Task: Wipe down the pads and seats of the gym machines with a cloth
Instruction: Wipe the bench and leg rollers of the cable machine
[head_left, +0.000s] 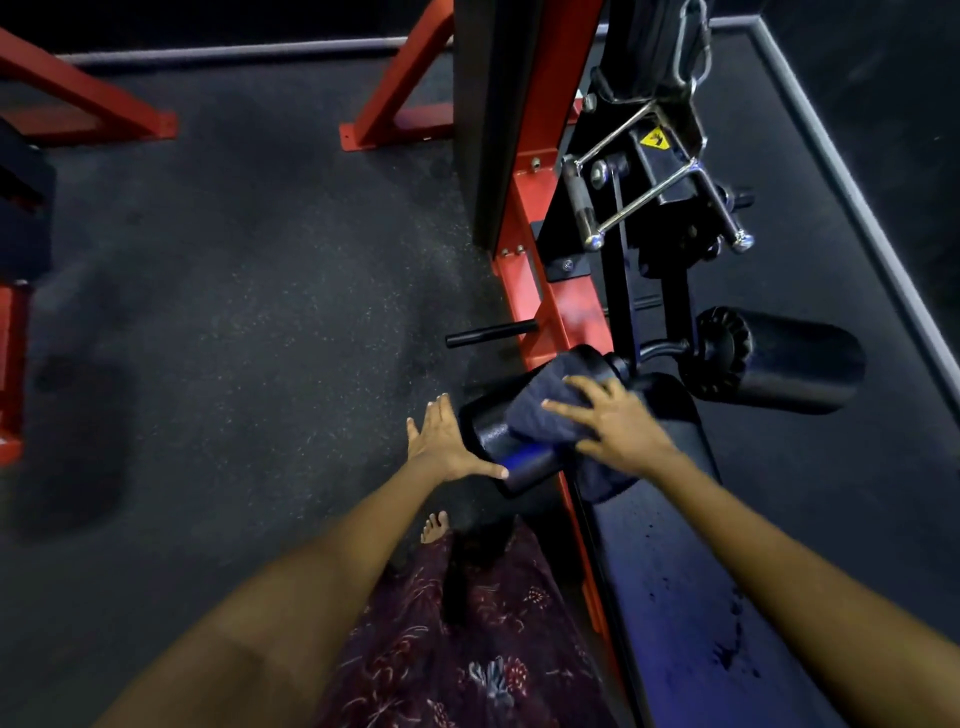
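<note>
Head view shows my right hand (615, 423) spread flat, pressing the cloth (545, 410) onto the near roller pad (498, 431), while my left hand (447, 441), fingers straight, steadies that pad's outer end. I judge this pad mid-wipe; the far roller pad (789, 358) beyond the right grip shows no cloth contact, and the seat (675, 597) below it appears still speckled.

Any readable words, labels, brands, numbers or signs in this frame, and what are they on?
No readable words, brands or numbers.
Yellow warning sticker on the black bracket of the cable machine, behind the chrome handle: a black pictogram only, too small to make out; no text legible on it.
</note>
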